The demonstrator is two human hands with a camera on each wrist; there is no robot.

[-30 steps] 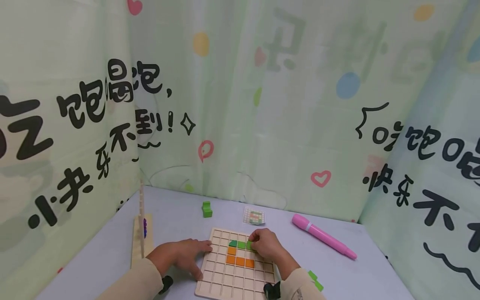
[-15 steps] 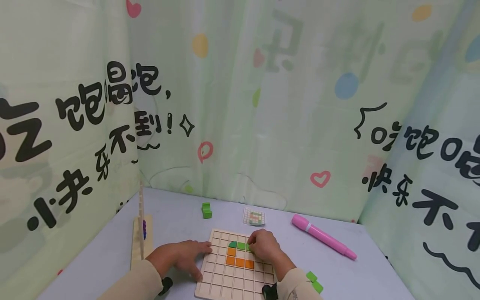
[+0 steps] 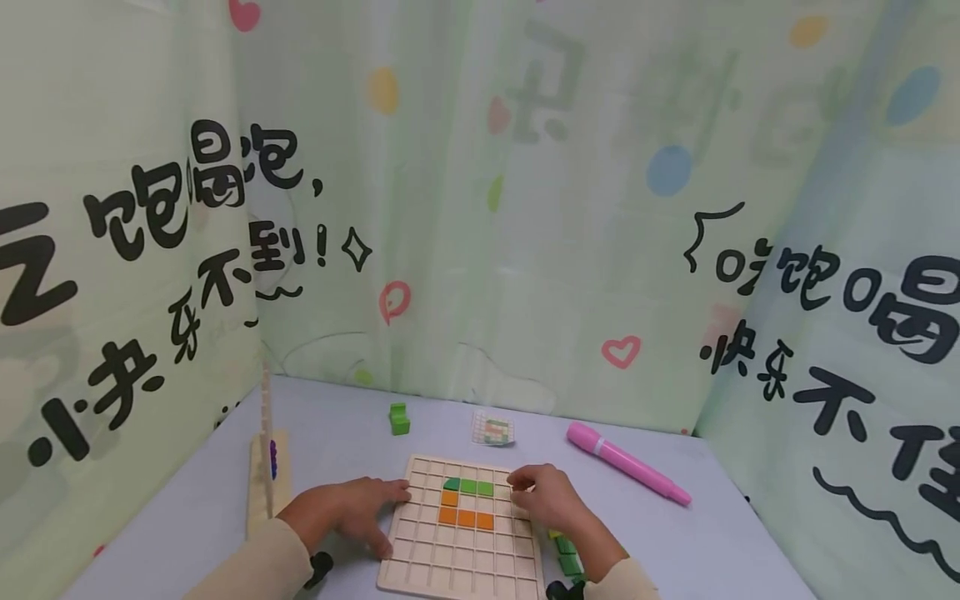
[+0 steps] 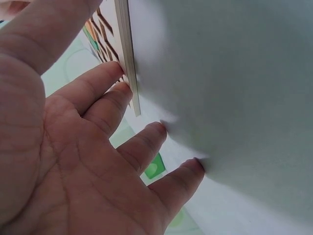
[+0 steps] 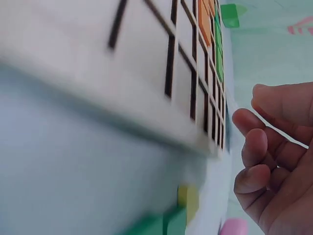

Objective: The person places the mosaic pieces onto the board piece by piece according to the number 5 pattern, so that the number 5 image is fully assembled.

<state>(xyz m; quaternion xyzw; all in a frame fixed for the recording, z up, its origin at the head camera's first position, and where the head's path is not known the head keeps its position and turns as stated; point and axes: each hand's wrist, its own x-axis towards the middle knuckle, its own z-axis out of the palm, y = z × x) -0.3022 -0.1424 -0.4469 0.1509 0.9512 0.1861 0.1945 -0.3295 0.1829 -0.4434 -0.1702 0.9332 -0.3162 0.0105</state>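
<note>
A wooden grid board [image 3: 450,554] lies on the table. In its cells sit a dark green tile [image 3: 452,483] and two light green tiles [image 3: 477,487] in a row, with several orange tiles [image 3: 467,519] below. My left hand [image 3: 352,508] spreads its fingers along the board's left edge; in the left wrist view its fingertips [image 4: 115,71] touch that edge. Over the board's right edge hovers my right hand [image 3: 551,500], fingers loosely bent, nothing between them in the right wrist view. Partly behind the right forearm lie green blocks [image 3: 567,554] and a yellow one [image 3: 555,533].
Behind the board are a small stack of green blocks [image 3: 399,419] and a card with a coloured grid pattern [image 3: 493,428]. A large pink pen-shaped object [image 3: 628,462] lies to the right. At left, a thin panel [image 3: 266,450] stands upright on a wooden base.
My right hand has let go of the light green tile at the row's right end and moved right, off it. The left hand stays at the board's edge. The head view has turned slightly right.
</note>
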